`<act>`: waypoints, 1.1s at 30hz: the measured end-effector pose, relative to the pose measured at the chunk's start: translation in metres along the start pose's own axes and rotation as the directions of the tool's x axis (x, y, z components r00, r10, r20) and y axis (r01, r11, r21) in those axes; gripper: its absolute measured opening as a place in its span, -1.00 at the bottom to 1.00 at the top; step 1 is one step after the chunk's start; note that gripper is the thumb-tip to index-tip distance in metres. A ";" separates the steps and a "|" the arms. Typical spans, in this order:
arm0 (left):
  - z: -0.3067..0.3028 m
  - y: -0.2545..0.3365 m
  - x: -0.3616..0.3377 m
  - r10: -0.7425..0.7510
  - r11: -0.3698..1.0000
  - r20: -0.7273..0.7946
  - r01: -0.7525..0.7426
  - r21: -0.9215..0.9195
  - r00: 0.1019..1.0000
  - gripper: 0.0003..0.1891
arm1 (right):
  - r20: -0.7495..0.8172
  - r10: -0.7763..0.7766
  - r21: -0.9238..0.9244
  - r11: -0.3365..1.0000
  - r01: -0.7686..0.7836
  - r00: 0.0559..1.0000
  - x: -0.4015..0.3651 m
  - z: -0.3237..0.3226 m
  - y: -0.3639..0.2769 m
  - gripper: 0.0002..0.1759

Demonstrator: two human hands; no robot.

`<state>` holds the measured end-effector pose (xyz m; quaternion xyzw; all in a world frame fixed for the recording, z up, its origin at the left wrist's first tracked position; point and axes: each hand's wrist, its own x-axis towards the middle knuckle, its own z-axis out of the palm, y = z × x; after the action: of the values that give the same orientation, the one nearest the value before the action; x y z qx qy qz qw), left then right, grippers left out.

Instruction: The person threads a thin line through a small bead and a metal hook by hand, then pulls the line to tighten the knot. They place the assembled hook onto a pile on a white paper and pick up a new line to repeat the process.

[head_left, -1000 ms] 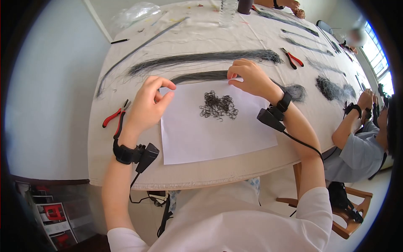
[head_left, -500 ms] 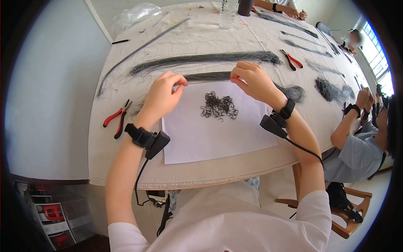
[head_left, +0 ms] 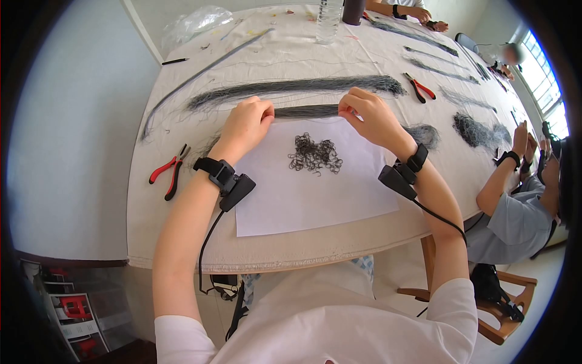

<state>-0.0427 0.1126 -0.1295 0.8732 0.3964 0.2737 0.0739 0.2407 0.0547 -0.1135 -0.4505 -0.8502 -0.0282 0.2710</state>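
A bundle of thin dark wires [head_left: 306, 111] lies across the far edge of a white paper sheet [head_left: 315, 206]. My left hand [head_left: 250, 123] is closed at the bundle's left part, thumb and forefinger pressed together. At its right part my right hand [head_left: 368, 115] is closed in a pinch. What the fingertips hold is too small to make out. On the paper, between and nearer than the hands, sits a small pile of curled dark wire pieces [head_left: 314, 154]. A larger wire bundle [head_left: 291, 87] stretches beyond the hands.
Red-handled pliers [head_left: 170, 171] lie left and more pliers [head_left: 419, 88] at the right. A clear bottle [head_left: 328, 21], dark cup [head_left: 353, 11] and plastic bag [head_left: 197, 23] are at the back. A co-worker [head_left: 512, 200] sits at the right; another person's hands show at the far side.
My left hand has moved slightly right and its thumb and forefinger have come together. My right hand has shifted slightly right. The co-worker's hands at the right have moved a little.
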 end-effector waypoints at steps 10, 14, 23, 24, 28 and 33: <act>-0.022 0.013 -0.008 -0.089 0.974 -0.117 0.062 -0.218 0.989 -0.92 | -0.059 0.097 0.004 0.995 -0.097 0.994 -0.003 0.006 0.003 -0.93; -0.036 0.026 -0.009 -0.116 0.963 -0.096 0.088 -0.256 0.989 -0.91 | -0.134 0.019 0.112 0.994 -0.004 0.991 0.013 0.011 -0.019 -0.83; -0.052 0.043 -0.008 -0.079 0.964 -0.054 0.062 -0.258 0.995 -0.93 | -0.191 -0.082 0.272 0.953 0.133 0.978 0.058 0.039 -0.061 -0.91; -0.051 0.041 -0.008 -0.059 0.965 -0.075 0.038 -0.260 0.995 -0.93 | -0.192 -0.084 0.272 0.953 0.135 0.978 0.058 0.038 -0.061 -0.91; -0.053 0.028 -0.008 0.053 0.991 -0.228 -0.079 -0.108 0.972 -0.95 | -0.198 -0.012 0.358 0.930 0.084 0.980 0.058 0.029 -0.054 -0.91; -0.082 -0.001 -0.007 -0.152 0.986 -0.272 0.128 -0.104 0.950 -0.92 | -0.079 0.184 0.434 0.891 -0.132 0.980 0.039 0.003 -0.031 -0.89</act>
<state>-0.0910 0.1003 -0.0643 0.7916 0.4518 0.4048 0.0736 0.1977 0.0664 -0.0916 -0.4455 -0.7787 0.1539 0.4139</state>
